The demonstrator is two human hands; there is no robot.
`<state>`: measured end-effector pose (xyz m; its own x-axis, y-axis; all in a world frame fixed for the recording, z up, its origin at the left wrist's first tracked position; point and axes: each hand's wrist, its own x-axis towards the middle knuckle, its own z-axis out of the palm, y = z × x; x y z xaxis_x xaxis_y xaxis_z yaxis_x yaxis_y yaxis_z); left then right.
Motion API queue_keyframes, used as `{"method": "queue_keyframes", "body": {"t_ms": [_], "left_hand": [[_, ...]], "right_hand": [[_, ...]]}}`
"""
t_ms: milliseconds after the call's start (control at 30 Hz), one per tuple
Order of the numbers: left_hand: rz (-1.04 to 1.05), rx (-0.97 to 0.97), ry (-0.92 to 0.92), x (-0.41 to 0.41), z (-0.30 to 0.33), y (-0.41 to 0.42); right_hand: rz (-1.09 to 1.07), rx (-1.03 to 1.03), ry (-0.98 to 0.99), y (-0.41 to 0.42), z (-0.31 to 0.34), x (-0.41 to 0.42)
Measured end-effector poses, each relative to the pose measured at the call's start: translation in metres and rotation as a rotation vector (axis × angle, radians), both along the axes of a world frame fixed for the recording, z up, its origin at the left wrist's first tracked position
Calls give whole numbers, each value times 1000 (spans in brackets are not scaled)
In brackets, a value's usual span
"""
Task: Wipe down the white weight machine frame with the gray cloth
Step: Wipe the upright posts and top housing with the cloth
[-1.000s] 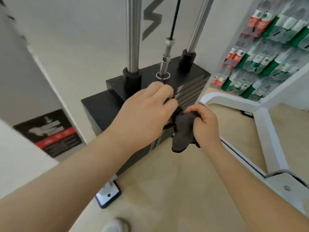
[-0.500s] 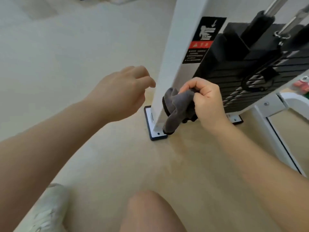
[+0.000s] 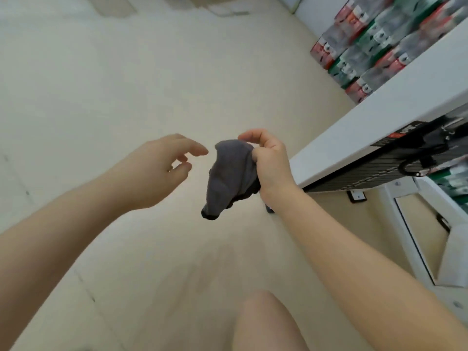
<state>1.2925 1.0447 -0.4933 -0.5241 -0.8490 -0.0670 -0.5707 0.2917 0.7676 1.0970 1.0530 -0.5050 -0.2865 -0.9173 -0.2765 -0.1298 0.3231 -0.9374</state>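
A gray cloth [image 3: 231,173] hangs bunched from my right hand [image 3: 269,163], which pinches its top edge in mid-air above the floor. My left hand [image 3: 162,168] hovers just left of the cloth, fingers spread and holding nothing. The white weight machine frame [image 3: 379,115] slants across the right side as a broad white post. Neither the cloth nor either hand touches it. Below the post lies the black weight stack [image 3: 379,168] with a warning label.
Packs of bottled drinks [image 3: 374,44] are stacked at the upper right behind the frame. White base rails of the machine [image 3: 415,224] run along the lower right floor. My bare knee [image 3: 268,323] is at the bottom. Beige floor stretches to the left.
The view swung from the weight stack to the floor beside the post. My right hand pulled the cloth away from the post. My left hand let go and opened.
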Motion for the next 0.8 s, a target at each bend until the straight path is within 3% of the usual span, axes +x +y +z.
{"method": "queue_keyframes", "body": {"t_ms": [133, 333, 467, 567, 700, 800], "left_hand": [[-49, 148, 92, 61, 86, -23], [-68, 305, 272, 83, 226, -79], [-106, 256, 294, 61, 313, -119], [-195, 170, 280, 26, 369, -154], [-406, 11, 182, -21, 427, -205], [-483, 0, 150, -53, 466, -243]], "right_hand": [[-6, 61, -60, -15, 83, 67], [-126, 65, -90, -69, 232, 110], [-173, -34, -73, -89, 318, 103], [-199, -131, -230, -102, 361, 84], [-89, -226, -219, -125, 405, 47], [-8, -244, -186, -148, 446, 9]]}}
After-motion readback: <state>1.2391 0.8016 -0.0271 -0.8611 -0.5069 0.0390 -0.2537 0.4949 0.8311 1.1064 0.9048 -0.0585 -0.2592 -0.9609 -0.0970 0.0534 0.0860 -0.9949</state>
